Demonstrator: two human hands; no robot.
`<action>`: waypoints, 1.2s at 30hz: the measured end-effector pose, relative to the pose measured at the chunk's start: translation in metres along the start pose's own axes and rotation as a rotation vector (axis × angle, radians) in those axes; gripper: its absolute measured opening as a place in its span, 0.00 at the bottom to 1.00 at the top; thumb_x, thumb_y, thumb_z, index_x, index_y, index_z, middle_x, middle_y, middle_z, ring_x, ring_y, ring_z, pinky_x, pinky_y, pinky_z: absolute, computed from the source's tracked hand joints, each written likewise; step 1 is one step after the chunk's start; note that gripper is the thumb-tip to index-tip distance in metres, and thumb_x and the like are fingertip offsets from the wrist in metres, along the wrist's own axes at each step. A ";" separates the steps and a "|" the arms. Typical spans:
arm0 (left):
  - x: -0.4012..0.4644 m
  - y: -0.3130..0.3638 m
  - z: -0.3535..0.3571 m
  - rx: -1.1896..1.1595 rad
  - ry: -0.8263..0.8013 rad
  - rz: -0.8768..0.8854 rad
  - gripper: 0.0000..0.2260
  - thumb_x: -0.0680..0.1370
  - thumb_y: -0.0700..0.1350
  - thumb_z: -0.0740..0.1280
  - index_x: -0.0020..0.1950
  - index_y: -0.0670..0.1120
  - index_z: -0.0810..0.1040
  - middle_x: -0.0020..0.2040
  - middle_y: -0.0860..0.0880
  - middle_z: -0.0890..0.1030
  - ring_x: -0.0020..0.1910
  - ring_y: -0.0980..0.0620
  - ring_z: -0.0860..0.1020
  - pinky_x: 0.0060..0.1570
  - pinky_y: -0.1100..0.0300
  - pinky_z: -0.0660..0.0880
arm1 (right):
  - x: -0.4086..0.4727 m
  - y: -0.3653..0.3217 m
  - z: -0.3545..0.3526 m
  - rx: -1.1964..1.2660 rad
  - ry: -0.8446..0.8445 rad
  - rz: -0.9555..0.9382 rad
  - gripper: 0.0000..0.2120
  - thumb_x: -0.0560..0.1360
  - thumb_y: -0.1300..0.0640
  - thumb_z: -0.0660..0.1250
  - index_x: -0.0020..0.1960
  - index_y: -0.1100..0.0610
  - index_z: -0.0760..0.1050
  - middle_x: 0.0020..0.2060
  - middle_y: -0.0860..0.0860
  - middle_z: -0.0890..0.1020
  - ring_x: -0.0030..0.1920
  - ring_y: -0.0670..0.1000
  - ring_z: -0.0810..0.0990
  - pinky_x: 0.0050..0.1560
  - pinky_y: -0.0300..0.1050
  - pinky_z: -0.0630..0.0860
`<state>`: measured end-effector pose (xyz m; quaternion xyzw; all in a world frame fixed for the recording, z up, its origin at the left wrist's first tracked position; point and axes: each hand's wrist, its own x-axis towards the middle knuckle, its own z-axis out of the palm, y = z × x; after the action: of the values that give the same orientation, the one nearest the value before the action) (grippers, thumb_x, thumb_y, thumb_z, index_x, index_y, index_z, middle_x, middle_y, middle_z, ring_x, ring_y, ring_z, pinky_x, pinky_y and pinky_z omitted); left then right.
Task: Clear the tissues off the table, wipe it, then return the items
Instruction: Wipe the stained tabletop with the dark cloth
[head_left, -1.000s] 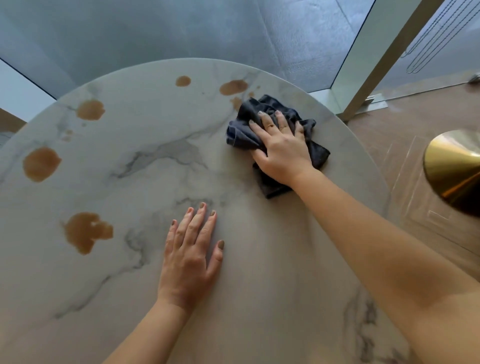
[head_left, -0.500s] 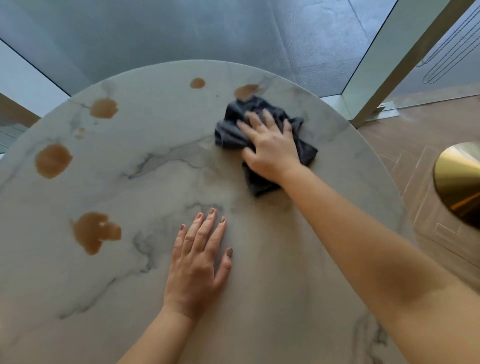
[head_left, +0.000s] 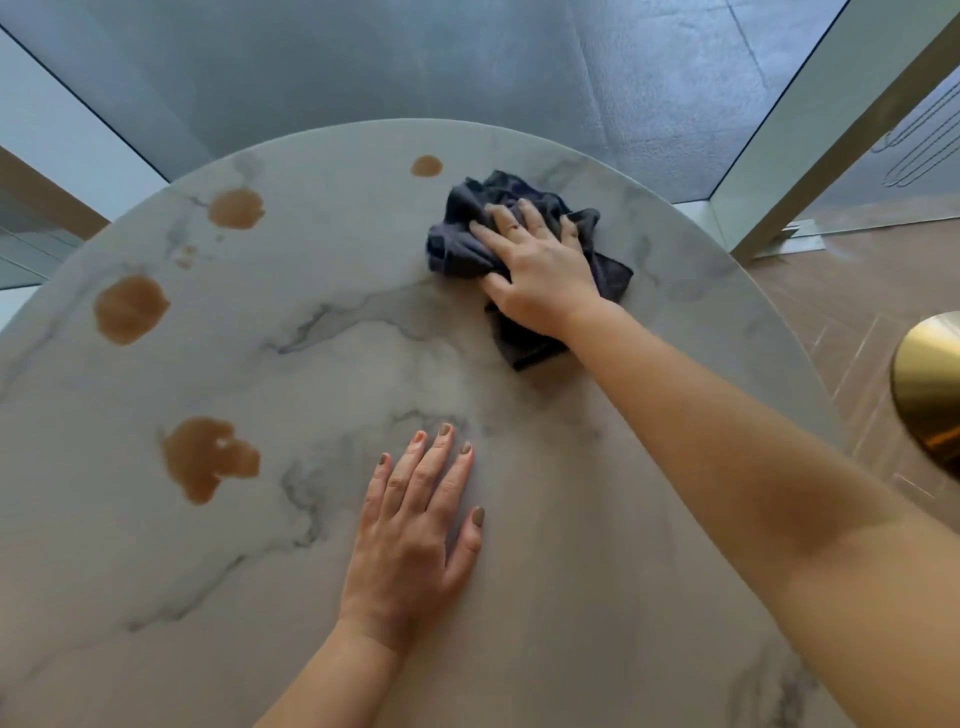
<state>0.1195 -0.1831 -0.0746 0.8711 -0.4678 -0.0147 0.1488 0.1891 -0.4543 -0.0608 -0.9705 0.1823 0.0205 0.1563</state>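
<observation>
A round marble table (head_left: 322, 545) fills the head view. A crumpled dark grey cloth (head_left: 467, 239) lies near its far right edge. My right hand (head_left: 540, 270) presses flat on the cloth with straight fingers. My left hand (head_left: 415, 530) rests flat on the bare tabletop nearer to me, fingers spread. Several brown liquid stains mark the table: one at the far edge (head_left: 426, 166) just left of the cloth, and others at the left (head_left: 236, 209), (head_left: 131, 309), (head_left: 208, 457). No tissues are in view.
A gold round object (head_left: 930, 395) stands on the wooden floor at the right, beyond the table edge. A white frame post (head_left: 831, 135) and glass panels rise behind the table at the right. A grey wall panel lies behind the table.
My right hand has slid the cloth leftward along the far edge over the brown stains there, which no longer show. My left hand has stayed flat in place.
</observation>
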 end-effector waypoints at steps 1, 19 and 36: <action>0.000 0.000 -0.001 -0.003 -0.004 -0.004 0.22 0.76 0.51 0.58 0.69 0.46 0.67 0.71 0.46 0.67 0.72 0.49 0.62 0.69 0.46 0.58 | -0.020 0.000 0.004 -0.011 0.003 -0.073 0.27 0.74 0.45 0.52 0.73 0.44 0.56 0.75 0.45 0.55 0.75 0.50 0.48 0.72 0.59 0.44; -0.001 0.000 0.000 -0.001 0.003 -0.003 0.22 0.76 0.51 0.58 0.69 0.46 0.68 0.71 0.46 0.68 0.71 0.49 0.62 0.69 0.46 0.58 | -0.064 0.003 0.008 0.010 0.048 -0.128 0.31 0.69 0.43 0.48 0.71 0.44 0.62 0.73 0.45 0.61 0.74 0.48 0.55 0.71 0.53 0.48; 0.000 0.001 0.000 0.004 0.007 0.003 0.22 0.76 0.52 0.59 0.69 0.46 0.67 0.70 0.46 0.68 0.71 0.48 0.62 0.68 0.46 0.59 | -0.043 0.002 0.007 0.087 0.064 0.032 0.27 0.71 0.46 0.51 0.71 0.42 0.61 0.73 0.42 0.59 0.74 0.44 0.51 0.72 0.56 0.44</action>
<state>0.1191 -0.1836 -0.0746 0.8709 -0.4684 -0.0103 0.1487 0.1489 -0.4386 -0.0642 -0.9599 0.2034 -0.0163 0.1922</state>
